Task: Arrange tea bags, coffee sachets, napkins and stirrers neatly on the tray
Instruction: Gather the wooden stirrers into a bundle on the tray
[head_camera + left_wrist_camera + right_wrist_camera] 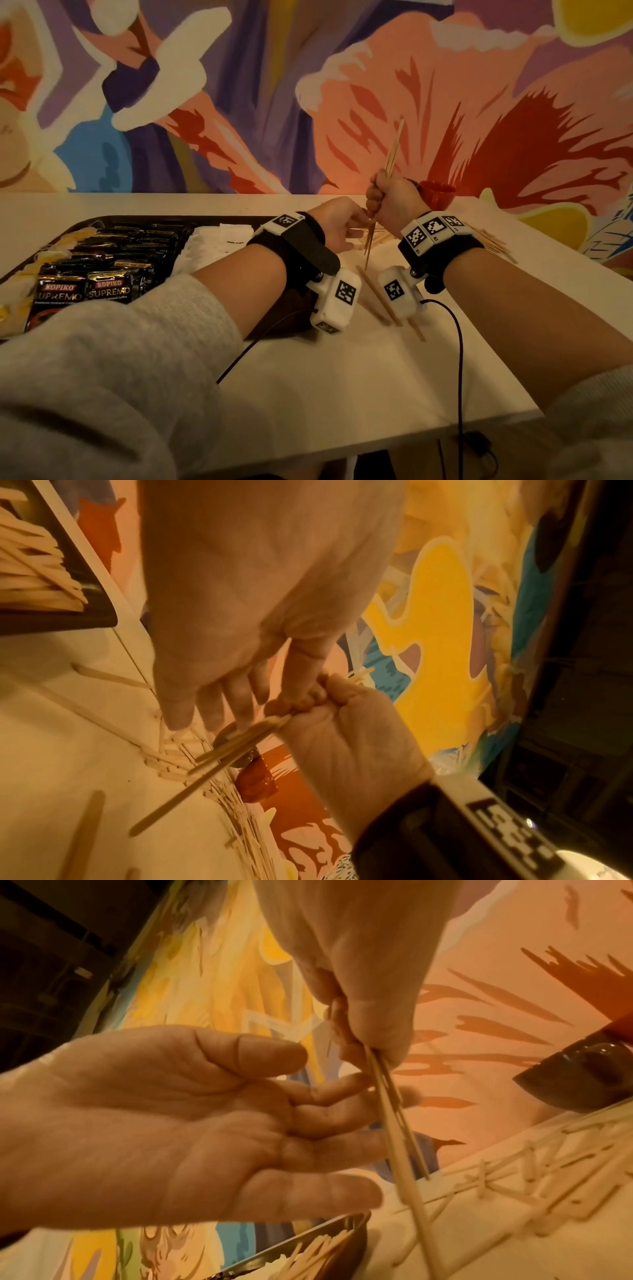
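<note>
A bundle of wooden stirrers (394, 161) stands nearly upright at the centre of the frame, gripped in the right hand (390, 202), whose fingers (373, 202) curl tightly round it. The left hand (339, 222) sits just beside, fingers (342, 1118) loosely spread, touching the sticks. Loose stirrers (376, 298) lie on the surface (342, 377). At left, the tray (102, 221) holds coffee sachets (82, 291) and napkins (219, 240).
</note>
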The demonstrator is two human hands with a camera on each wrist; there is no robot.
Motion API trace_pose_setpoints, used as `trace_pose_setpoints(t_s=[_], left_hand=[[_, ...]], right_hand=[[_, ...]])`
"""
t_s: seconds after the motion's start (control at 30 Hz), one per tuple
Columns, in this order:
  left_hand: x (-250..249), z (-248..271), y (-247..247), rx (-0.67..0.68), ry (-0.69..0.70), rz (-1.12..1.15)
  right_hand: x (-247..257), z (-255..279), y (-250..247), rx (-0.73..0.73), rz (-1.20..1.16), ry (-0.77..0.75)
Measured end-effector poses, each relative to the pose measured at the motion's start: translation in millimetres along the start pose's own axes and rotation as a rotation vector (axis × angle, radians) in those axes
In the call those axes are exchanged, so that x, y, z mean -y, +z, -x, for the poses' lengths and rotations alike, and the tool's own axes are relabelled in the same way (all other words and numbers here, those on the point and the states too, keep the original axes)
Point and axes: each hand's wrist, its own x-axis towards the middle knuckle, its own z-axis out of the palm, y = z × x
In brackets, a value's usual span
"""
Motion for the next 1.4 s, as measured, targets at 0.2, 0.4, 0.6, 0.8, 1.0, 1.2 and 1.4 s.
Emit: trace_pose_setpoints(t_s=[0.2,0.4,0.6,0.8,1.0,1.2,1.4], left_hand=[[3.1,-1.1,3.8,0.011,0.074,0.022],[-18.1,5.2,-6.0,0.012,0.276,0.157],[-22.0,17.1,-1.2,0.113,0.402,0.074],[-16.0,12.6,-6.0,0.017,0.373,-0.081],[-7.1,11.6,-3.0,-0.045,0.270,-0.391],[-1.2,12.2,-2.1,-0.024,0.223,-0.557],[-1.4,15.3,-4.6,-0.001,0.151,-0.626]], right_hand=[[5.3,10.2,0.3,0.122,-0.024,-0.066],[0.0,21.6,-1.1,0.285,0.057,-0.034],[-6.5,23.3,9.8,0.256,-0.122,-0.058],[-11.6,18.5,8.2,0.251,0.195,-0.046],[-20.0,21.6,-0.7,0.292,0.461,0.038],[-16.4,28.2,-7.6,0.361,0.529,0.166],[-19.0,27.6,-6.9,0.365,0.649,0.207]])
